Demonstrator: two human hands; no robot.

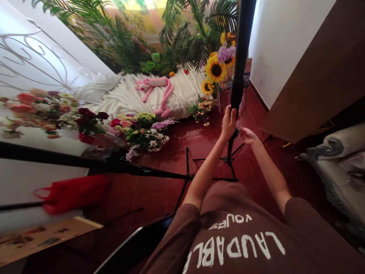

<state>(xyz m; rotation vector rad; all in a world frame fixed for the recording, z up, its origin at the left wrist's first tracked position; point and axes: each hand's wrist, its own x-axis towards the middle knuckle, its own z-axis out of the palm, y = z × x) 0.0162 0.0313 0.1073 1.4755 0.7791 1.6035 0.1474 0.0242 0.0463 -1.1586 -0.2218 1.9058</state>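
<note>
A tall black light stand (238,72) rises in front of me, its tripod legs spread on the red floor. My left hand (229,122) is wrapped round its pole, just above a joint. Lower and to the right, the fingers of my right hand (247,136) are bent together at a small black knob (237,131) on that joint. The fingertips are small in view, and their exact hold on the knob is partly hidden. Another black pole (137,167) slants across the left side, with legs near the stand's base.
A pink plush toy (156,82) lies on a white draped cloth (114,99). Bunches of flowers (148,133) and sunflowers (216,70) stand around it. A red bag (74,194) is at the left, a silvery sofa (336,160) at the right, and a brown board (310,87) leans nearby.
</note>
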